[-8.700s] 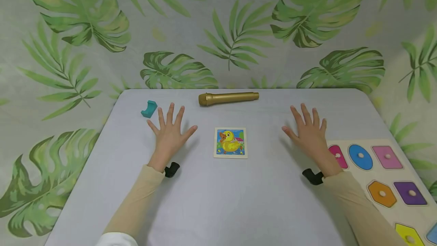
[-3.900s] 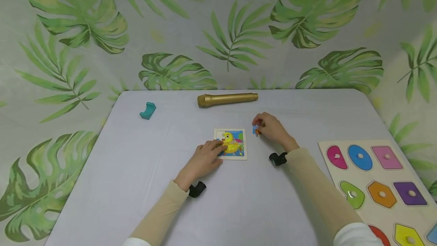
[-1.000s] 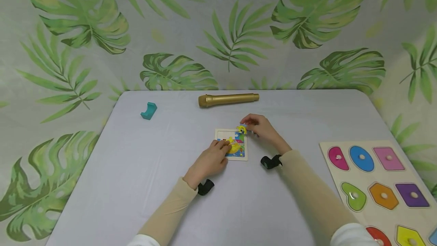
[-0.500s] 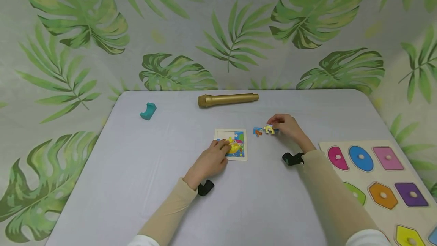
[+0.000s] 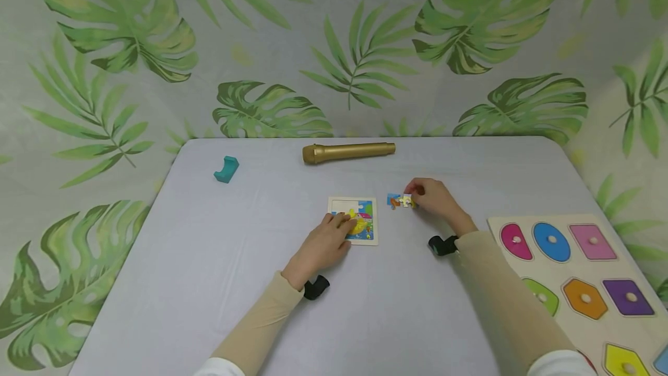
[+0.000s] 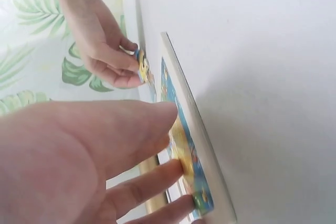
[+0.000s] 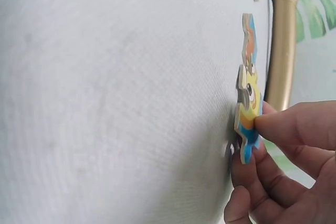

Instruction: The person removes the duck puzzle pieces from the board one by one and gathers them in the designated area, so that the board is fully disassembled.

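The small duck jigsaw puzzle (image 5: pixel 368 231) lies in its pale frame mid-table, with bare wood showing in its upper left part. My left hand (image 5: pixel 319 243) rests its fingertips on the puzzle's left side, covering some of it; in the left wrist view the fingers look relaxed. To the right of the frame, my right hand (image 5: pixel 437 199) pinches a yellow puzzle piece with the duck's eye (image 7: pixel 251 100) between thumb and fingers, low over the tabletop. Directly beside that piece lies a blue puzzle piece with an orange beak (image 5: pixel 393 199); the two seem to touch.
A gold microphone (image 5: pixel 349 152) lies along the table's back edge. At the back left sits a teal curved block (image 5: pixel 227 169). A wooden shape board with knobs (image 5: pixel 574 260) covers the right side, partly under my right forearm. A leaf-print cloth (image 5: pixel 360 45) hangs behind.
First both hands were spread apart and the puzzle was full. The beak piece, then the eye piece came out to the right. My right hand has since moved the eye piece against the beak piece.
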`<state>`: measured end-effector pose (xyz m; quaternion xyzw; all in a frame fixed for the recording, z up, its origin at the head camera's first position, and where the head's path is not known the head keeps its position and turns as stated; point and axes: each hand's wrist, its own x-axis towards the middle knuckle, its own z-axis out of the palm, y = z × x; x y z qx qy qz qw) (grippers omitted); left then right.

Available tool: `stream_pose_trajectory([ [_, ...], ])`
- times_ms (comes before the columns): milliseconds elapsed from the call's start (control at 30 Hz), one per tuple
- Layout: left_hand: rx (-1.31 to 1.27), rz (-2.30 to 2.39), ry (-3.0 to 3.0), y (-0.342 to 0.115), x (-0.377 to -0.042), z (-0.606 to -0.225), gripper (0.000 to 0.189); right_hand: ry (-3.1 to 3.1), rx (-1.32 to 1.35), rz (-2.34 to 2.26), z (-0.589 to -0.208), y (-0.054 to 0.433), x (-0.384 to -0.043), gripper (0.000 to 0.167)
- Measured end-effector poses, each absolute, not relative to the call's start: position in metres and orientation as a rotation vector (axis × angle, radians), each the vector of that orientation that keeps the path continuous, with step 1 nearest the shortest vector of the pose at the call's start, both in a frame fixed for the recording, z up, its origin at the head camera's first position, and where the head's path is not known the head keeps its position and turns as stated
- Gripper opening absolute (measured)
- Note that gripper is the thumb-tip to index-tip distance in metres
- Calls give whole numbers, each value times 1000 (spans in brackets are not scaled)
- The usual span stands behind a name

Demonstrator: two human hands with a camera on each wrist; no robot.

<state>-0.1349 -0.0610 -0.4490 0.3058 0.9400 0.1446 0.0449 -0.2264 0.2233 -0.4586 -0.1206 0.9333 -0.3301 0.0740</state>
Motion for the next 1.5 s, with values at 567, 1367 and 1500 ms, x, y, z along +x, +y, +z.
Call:
stream_pose_trajectory([
  [567, 934, 353, 2915, -55, -134, -456, 43, 2828, -468, -970, -461, 223, -223, 12],
  [1367, 1056, 476, 2830, -57, -138, -460, 45, 2674, -767, -1025, -457, 152, -208, 25],
  [1500, 1084, 469, 2827, -57, -137, -459, 45, 2719, -796, -898, -455, 142, -205, 19],
])
